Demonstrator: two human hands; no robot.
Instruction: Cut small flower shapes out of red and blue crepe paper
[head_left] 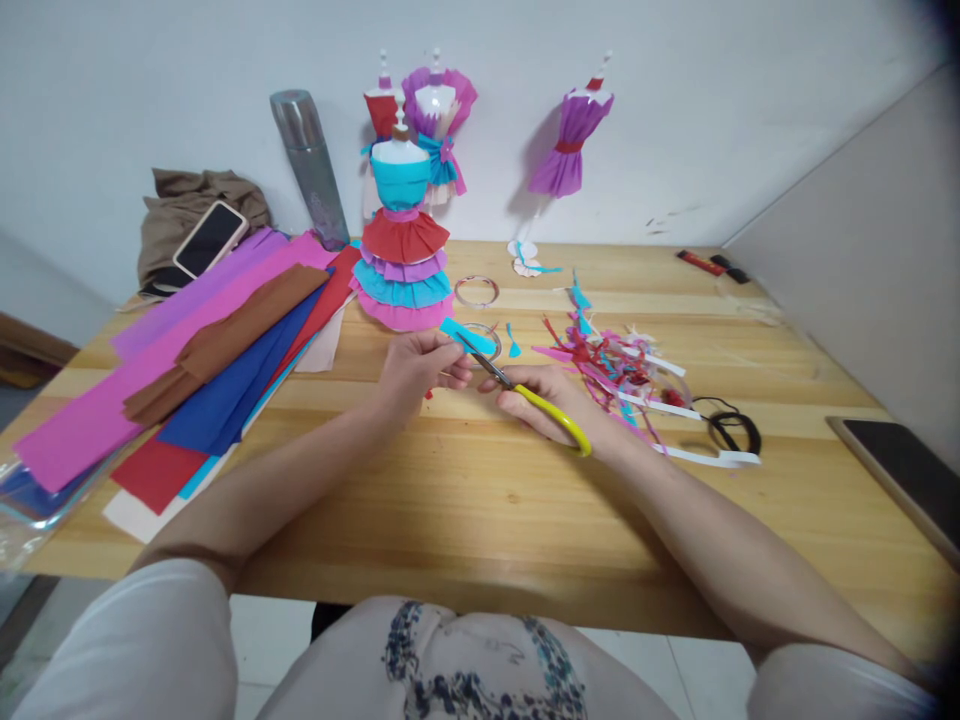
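My left hand (420, 370) pinches a small turquoise paper strip (471, 337) above the middle of the table. My right hand (541, 400) is wrapped round yellow-handled scissors (555, 415), whose blades reach left to the strip, close to my left fingertips. Whether the blades are cutting into the paper cannot be made out. Just behind my left hand stands a small dress form (401, 235) in a tiered turquoise, red, purple and pink paper dress. A small turquoise scrap (513, 342) and a tape ring (477, 291) lie beyond the strip.
Folded coloured paper (247, 330) covers the left side, with a phone (211, 240) and a bottle (311, 165) behind. More dressed forms stand at the wall, one at right (571, 145). Tangled scraps (615, 370), a black cord (735, 432) and a dark tablet-like device (900, 470) lie right.
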